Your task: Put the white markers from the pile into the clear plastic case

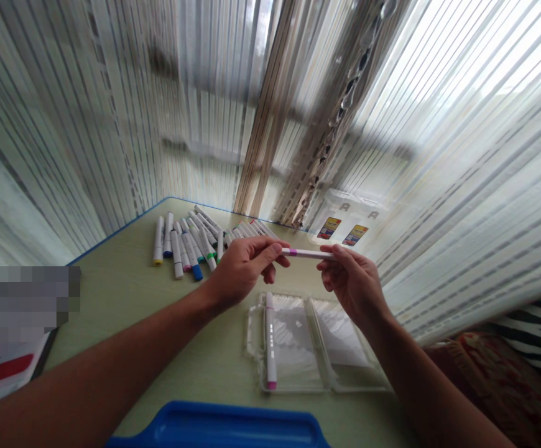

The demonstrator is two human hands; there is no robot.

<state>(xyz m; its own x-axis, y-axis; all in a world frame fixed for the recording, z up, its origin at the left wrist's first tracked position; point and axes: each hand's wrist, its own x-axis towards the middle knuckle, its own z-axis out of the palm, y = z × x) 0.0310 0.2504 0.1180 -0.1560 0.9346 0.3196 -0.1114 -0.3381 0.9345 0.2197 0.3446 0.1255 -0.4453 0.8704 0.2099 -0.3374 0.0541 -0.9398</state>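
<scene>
head view: left hand and right hand each have fingers clamped on one end of a purple-banded white marker, held roughly level over the table. open clear plastic case nearer the wearer, pink-ended marker inside its left half; loose markers piled left.

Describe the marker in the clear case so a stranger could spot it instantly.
On the pale green table lies an open clear case. Along its left side rests a pale marker, pink end nearest the viewer. Unlike the piled markers beyond, it lies alone inside the case.
</scene>
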